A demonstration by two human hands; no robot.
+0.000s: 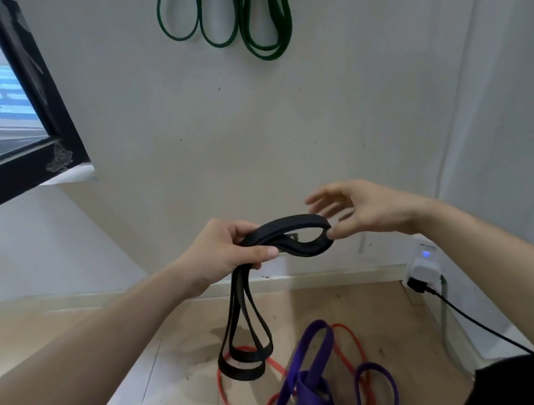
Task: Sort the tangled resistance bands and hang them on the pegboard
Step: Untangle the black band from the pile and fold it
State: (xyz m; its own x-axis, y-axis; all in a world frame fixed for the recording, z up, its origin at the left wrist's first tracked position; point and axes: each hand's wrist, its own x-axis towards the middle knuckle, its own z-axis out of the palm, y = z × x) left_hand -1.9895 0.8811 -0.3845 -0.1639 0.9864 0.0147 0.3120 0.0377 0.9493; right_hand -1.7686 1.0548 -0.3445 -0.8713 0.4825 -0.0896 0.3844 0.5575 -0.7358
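Here, a black resistance band (282,225) is gripped in the left hand (224,249), and its folded loops hang down above the floor (131,393). The right hand (366,212) is held open with fingers spread, only the thumb touching the band's upper loop. Green bands (267,54) are hung on the wall above. Purple bands (310,388) and a red band (227,400) lie tangled on the floor.

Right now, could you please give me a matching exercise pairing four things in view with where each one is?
Things:
1. green bands
2. black band
3. purple band
4. white charger

Places:
A. lying on the floor
B. at the wall socket, low on the right
C. hanging on the wall
D. gripped by the left hand

Pairs: 1-C, 2-D, 3-A, 4-B.
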